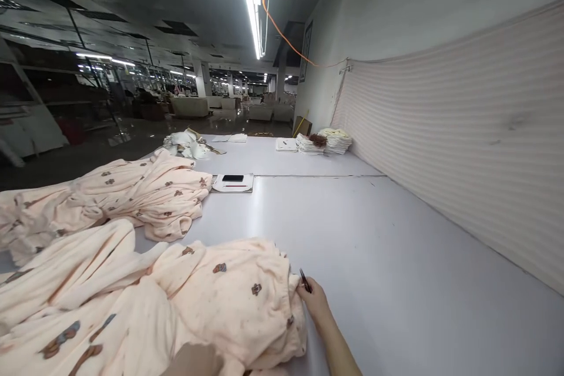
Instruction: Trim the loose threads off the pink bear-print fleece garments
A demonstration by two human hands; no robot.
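A pale pink plush garment [229, 305] with small printed bears lies bunched across the near left of the table. My right hand [314, 299] is at the garment's gathered right edge, its fingers closed. From that hand sticks a small dark pointed tool [305, 281], whose exact kind is unclear. The fingertips touch the fabric edge beside it. At the bottom of the view, my left hand [198, 359] rests low against the garment, smeared and partly cut off, so its fingers do not show clearly.
A second heap of the pink plush fabric [171, 194] lies behind. Farther off are a clipboard [238, 188] with a phone [232, 178], white cloth scraps [187, 144] and folded stacks [335, 141]. A striped cloth [462, 147] covers the right wall beside the table [374, 247].
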